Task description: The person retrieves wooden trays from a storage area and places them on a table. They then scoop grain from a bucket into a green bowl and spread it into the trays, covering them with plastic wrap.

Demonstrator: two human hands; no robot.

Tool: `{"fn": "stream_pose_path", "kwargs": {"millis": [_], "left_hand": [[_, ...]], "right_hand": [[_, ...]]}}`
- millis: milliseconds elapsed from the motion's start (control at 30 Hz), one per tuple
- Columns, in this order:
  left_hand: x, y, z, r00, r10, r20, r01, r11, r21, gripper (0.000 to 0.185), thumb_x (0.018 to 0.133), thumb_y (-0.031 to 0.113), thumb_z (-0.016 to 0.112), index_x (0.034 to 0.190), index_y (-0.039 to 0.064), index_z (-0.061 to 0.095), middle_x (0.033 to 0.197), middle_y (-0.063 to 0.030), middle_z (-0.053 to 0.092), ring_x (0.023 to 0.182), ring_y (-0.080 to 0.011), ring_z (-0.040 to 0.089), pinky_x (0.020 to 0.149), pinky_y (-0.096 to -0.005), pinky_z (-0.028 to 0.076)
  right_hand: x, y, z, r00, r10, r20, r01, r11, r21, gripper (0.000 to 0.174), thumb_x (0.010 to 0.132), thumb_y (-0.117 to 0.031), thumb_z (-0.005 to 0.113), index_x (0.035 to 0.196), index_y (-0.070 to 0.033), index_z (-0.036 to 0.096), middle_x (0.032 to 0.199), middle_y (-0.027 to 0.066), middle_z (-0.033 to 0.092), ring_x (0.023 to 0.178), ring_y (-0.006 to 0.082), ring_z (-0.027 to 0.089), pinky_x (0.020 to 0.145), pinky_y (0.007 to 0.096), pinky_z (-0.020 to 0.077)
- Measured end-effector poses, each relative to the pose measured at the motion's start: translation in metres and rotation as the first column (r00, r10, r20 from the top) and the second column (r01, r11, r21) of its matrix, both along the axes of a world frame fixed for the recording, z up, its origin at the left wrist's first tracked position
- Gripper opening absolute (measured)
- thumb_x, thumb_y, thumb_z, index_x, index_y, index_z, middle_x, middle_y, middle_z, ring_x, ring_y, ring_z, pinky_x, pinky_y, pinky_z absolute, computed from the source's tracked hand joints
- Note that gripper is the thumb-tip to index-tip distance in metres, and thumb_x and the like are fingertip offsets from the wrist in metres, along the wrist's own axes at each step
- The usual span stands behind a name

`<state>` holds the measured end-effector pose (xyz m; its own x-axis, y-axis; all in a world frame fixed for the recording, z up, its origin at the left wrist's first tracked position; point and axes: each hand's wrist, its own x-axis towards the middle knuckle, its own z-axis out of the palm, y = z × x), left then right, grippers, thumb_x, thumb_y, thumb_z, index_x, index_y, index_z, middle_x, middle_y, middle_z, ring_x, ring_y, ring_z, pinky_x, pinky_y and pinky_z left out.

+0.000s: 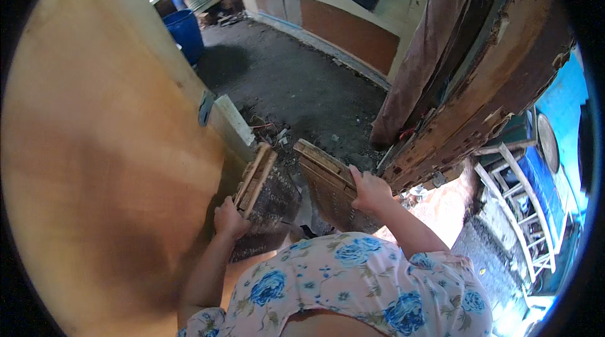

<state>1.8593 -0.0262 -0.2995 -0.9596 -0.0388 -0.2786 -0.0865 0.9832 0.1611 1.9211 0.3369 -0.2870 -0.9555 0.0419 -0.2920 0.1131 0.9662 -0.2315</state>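
Observation:
My left hand (231,220) grips the lower end of a wood-framed panel (255,180), whose worn frame edge faces up. Opposite it, my right hand (372,191) holds the top edge of a second wood-framed panel (326,181), thumb over the frame. The two panels stand apart at an angle, with a gap between them in the doorway. Their dark faces are weathered. Whether they join lower down is hidden by my floral shirt (326,280).
A tan wall panel (104,148) rises close on my left. On the right stand a ragged wooden post (472,100) and a hanging brown curtain (425,53). Debris (279,136) lies by the threshold on the dirt floor (283,67). Beyond is a blue drum (185,34); a wooden rack (520,209) leans right.

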Motion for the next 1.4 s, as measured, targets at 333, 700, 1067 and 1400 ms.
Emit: {"fn": "stream_pose_path", "kwargs": {"millis": [333,700,1067,1400], "left_hand": [[-0.052,-0.025,-0.043,0.996,0.045,0.073,-0.055,0.988,0.142,0.065,0.056,0.018,0.076,0.112,0.001,0.047,0.106,-0.0216,0.061,0.103,-0.0398,0.055,0.09,-0.0437,0.045],[-0.092,-0.075,-0.087,0.939,0.22,0.263,-0.245,0.967,0.064,0.085,0.05,0.02,0.082,0.124,0.003,0.043,0.109,-0.0251,0.058,0.103,-0.0429,0.054,0.09,-0.0456,0.045],[-0.12,-0.122,-0.101,0.864,0.425,0.271,-0.413,0.905,-0.101,0.082,0.052,0.021,0.08,0.123,0.003,0.044,0.107,-0.0261,0.058,0.102,-0.0434,0.054,0.089,-0.0468,0.045],[-0.149,-0.108,-0.104,0.855,0.435,0.282,-0.423,0.9,-0.105,0.08,0.053,0.022,0.079,0.123,0.003,0.044,0.107,-0.0265,0.058,0.102,-0.0435,0.055,0.089,-0.0472,0.045]], "right_hand": [[-0.149,0.012,0.012,0.955,-0.297,-0.002,0.296,0.954,-0.034,0.099,0.059,-0.025,0.077,0.141,-0.012,0.025,0.114,0.0216,0.057,0.103,0.0367,0.058,0.084,0.0443,0.0503],[-0.291,0.103,0.025,0.828,-0.546,-0.124,0.552,0.834,0.014,0.102,0.064,-0.029,0.077,0.145,-0.01,0.018,0.118,0.0206,0.058,0.108,0.0345,0.058,0.09,0.0432,0.048],[-0.328,0.214,-0.027,0.541,-0.812,-0.22,0.816,0.57,-0.099,0.107,0.062,-0.027,0.078,0.146,-0.008,0.015,0.122,0.0229,0.055,0.108,0.0382,0.057,0.091,0.0443,0.0466],[-0.304,0.304,-0.049,0.326,-0.921,-0.212,0.943,0.332,0.006,0.103,0.064,-0.034,0.076,0.144,-0.002,0.019,0.125,0.0249,0.053,0.114,0.0378,0.053,0.096,0.0439,0.0424]]}}
